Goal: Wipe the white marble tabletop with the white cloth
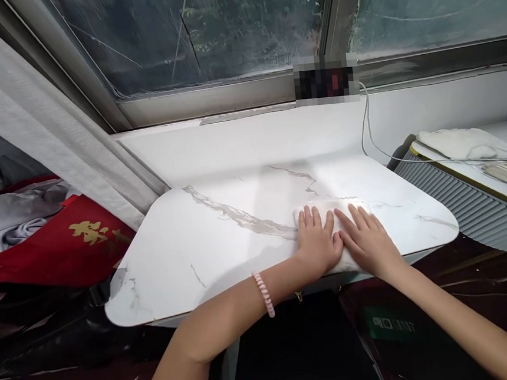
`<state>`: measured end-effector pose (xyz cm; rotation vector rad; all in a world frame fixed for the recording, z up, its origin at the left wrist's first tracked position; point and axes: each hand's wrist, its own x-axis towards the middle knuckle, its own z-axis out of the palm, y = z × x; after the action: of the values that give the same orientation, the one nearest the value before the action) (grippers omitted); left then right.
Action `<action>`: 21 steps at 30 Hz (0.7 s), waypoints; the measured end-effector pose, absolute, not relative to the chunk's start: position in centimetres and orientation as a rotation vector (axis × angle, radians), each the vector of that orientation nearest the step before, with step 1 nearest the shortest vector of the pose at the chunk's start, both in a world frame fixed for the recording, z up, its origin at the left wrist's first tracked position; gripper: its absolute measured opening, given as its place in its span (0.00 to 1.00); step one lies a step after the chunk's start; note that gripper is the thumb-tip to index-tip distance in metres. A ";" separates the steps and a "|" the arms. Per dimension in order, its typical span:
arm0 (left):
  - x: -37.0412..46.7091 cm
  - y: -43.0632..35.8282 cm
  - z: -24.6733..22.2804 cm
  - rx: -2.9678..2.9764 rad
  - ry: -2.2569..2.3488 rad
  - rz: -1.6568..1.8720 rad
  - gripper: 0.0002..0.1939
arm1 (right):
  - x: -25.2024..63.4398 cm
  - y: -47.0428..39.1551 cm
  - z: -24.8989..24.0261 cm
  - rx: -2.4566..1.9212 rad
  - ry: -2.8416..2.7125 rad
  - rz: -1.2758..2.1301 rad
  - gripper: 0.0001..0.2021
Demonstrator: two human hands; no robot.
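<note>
A folded white cloth (347,262) lies on the white marble-patterned tabletop (166,262), right of its middle and close to the front edge. Flat on the cloth's left part rests my left hand (316,240), fingers spread and pointing away from me. My right hand (370,240) presses on the cloth's right part, also with fingers stretched out. The two thumbs nearly meet over it. Both hands cover much of the cloth. A pink coiled band (263,294) circles my left forearm near the wrist.
Behind the table are a white wall ledge and a window (222,33). A white cable (368,118) hangs at the back right, beside a ridged grey box-like object (440,188) and another white cloth (466,143). A curtain (51,107) and red bag (81,246) stand left.
</note>
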<state>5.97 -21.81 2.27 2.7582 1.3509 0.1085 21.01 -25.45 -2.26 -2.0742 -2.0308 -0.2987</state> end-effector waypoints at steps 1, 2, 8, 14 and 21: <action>5.4 -22.3 2.4 2.773 1.345 0.099 0.30 | 20.5 -25.9 -2.2 -2.071 -2.044 -0.287 0.28; 4.9 -22.7 2.5 2.782 1.338 0.089 0.30 | 20.1 -26.1 -2.1 -2.075 -2.060 -0.266 0.28; 5.0 -22.1 2.8 2.694 1.360 0.087 0.30 | 19.7 -23.9 -1.0 -2.166 -2.092 -0.140 0.28; 7.6 -16.4 2.1 2.586 1.494 0.146 0.30 | 21.1 -16.8 -0.8 -2.087 -2.102 -0.199 0.27; 9.7 -6.5 1.4 2.523 1.495 0.263 0.29 | 23.0 -7.8 -0.5 -2.056 -1.974 -0.186 0.25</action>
<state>9.73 -6.51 1.38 2.5233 1.4951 0.2627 22.96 -7.84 -0.50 -2.0556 -1.9743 -0.1864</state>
